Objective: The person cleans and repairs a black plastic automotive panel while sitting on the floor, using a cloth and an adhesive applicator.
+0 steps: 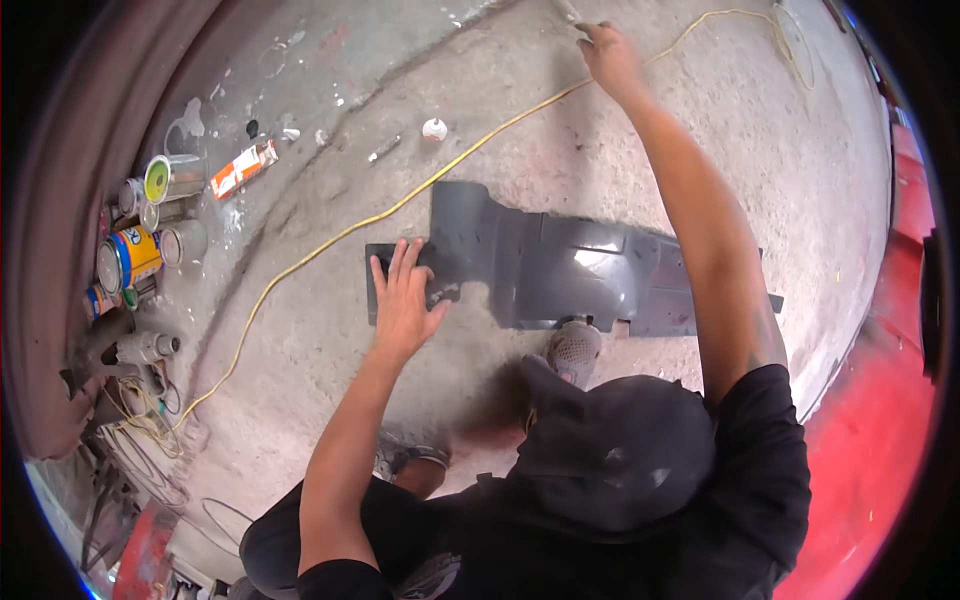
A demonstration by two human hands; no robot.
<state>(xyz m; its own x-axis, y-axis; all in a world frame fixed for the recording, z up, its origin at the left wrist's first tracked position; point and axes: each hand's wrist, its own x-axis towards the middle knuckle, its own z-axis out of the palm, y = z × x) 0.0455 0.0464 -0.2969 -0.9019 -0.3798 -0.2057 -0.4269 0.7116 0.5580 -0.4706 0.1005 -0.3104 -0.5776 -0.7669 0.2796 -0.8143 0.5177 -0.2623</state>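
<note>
A long dark grey moulded plastic panel (570, 268) lies across the concrete floor in front of me. My left hand (403, 305) rests on its left end with the fingers spread, and that end is flat and black. Far off, near the top edge, my right hand (612, 65) is stretched out well past the panel. Its fingers are closed at the end of a slim pale tool (567, 12). Most of that tool is cut off by the frame, so its kind does not show. My right forearm passes over the panel's right part.
A yellow cord (380, 215) snakes across the floor beyond the panel. Several paint cans (140, 255), an orange-and-white carton (244, 169) and a grey power tool (145, 348) lie at the left. A white round lid (434, 129) sits beyond the cord. Red bodywork (870, 430) borders the right.
</note>
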